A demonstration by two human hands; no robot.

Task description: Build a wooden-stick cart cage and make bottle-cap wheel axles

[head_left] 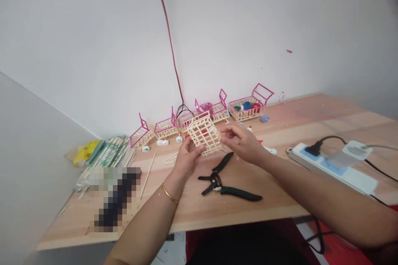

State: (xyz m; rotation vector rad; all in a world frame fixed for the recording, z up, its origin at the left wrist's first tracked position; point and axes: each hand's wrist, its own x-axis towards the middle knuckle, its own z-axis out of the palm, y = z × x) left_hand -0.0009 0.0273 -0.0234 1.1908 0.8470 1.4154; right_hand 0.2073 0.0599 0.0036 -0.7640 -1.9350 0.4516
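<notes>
A small openwork basket (205, 134) built from pale wooden sticks is raised a little above the table, tilted. My left hand (188, 155) grips its lower left side, thumb in front. My right hand (239, 140) is at the basket's right edge with thumb and fingers curled together; whether they pinch the basket or a small piece is too small to tell. Below the basket lies a pair of dark-handled pliers (214, 180), jaws to the left and handles spread. A few short sticks (169, 158) rest on the table left of my left hand.
Several stick carts with magenta rims stand along the wall, one cart (247, 109) holding colored paint pots. White bottle caps (162, 143) lie before them. Bundled sticks (107, 153) are at left beside a blurred dark object (118, 201). A power strip (334, 167) with plugs sits right.
</notes>
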